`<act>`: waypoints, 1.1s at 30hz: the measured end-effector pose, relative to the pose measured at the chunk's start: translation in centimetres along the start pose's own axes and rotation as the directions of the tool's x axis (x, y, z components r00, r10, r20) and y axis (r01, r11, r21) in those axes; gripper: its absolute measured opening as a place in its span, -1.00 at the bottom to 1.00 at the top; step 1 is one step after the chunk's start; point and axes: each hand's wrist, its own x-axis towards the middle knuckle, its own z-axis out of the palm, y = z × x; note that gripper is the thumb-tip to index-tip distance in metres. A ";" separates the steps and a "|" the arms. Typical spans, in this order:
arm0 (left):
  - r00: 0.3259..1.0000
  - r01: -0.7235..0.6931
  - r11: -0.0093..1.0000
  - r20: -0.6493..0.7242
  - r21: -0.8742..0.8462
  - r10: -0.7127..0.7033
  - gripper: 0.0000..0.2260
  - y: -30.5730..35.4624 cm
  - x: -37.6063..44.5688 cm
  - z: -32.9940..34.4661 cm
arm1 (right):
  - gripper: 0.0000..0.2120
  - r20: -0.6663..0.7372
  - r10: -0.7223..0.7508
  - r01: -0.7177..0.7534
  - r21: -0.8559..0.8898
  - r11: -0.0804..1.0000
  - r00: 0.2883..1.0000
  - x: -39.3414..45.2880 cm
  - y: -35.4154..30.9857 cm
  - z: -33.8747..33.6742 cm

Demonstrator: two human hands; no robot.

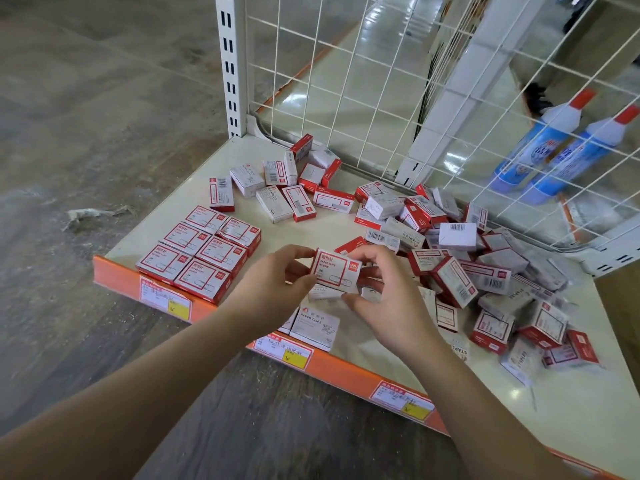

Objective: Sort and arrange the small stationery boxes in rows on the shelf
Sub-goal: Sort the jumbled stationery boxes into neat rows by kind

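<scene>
A cream shop shelf [322, 233] with an orange price rail [346, 372] along its front edge, backed by a white wire grid panel [346, 81], stands over a grey concrete floor [86, 116]. Two blue glue bottles with red caps [554, 150] lean behind the grid on the right.

At the front left corner of the shelf, six red-and-white paper clip boxes [201, 252] lie flat in two tidy rows, edges touching. Further back, a loose scatter of staple boxes [277, 188] sits near the grid's corner post. On the right, a big jumbled pile of small boxes [485, 271] lies heaped, some on end, some tilted, barcodes showing.

Centre stage: both hands meet over the front of the shelf. The left hand [273, 289] pinches the left end of a red paper clip box [336, 268], fingers closed on it, while the right hand [388, 299] grips the same box from the right, its fingers curled around that end. The box is held tilted, label up, just above a white box [325, 293] directly underneath it. Below the hands, a white paper clips box [313, 325] lies flat near the rail, beside a yellow-cornered price tag [284, 351].
</scene>
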 end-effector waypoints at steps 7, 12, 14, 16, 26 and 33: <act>0.999 -0.018 1.000 -0.038 0.017 0.018 -0.69 -0.5 0.2 -0.1 | -0.56 0.022 0.007 -0.007 -0.011 1.000 1.000 0.3 0.5 0.6; 0.998 -0.013 1.000 -0.067 0.022 0.014 -0.69 -1.0 0.6 -0.3 | -0.56 0.022 0.017 -0.017 0.014 1.000 1.000 0.7 0.7 1.1; 0.996 -0.012 1.000 -0.091 0.021 0.014 -0.67 -1.1 0.7 -0.4 | -0.57 0.006 0.014 -0.015 0.017 1.000 1.000 1.0 0.7 1.3; 0.990 -0.031 0.997 -0.135 0.076 0.041 -0.65 -0.9 0.7 -0.6 | -0.57 -0.014 0.020 -0.019 0.023 1.000 1.000 1.4 0.7 1.5; 0.976 0.137 0.752 -0.217 0.645 0.007 -0.60 -3.4 2.8 -4.8 | -0.59 -0.014 0.062 -0.062 0.025 0.998 0.998 4.9 -0.1 2.6; 0.983 0.136 0.718 -0.182 0.683 -0.013 -0.59 -4.8 3.2 -6.3 | -0.63 -0.006 0.065 -0.064 0.061 0.996 0.998 7.5 -1.6 4.4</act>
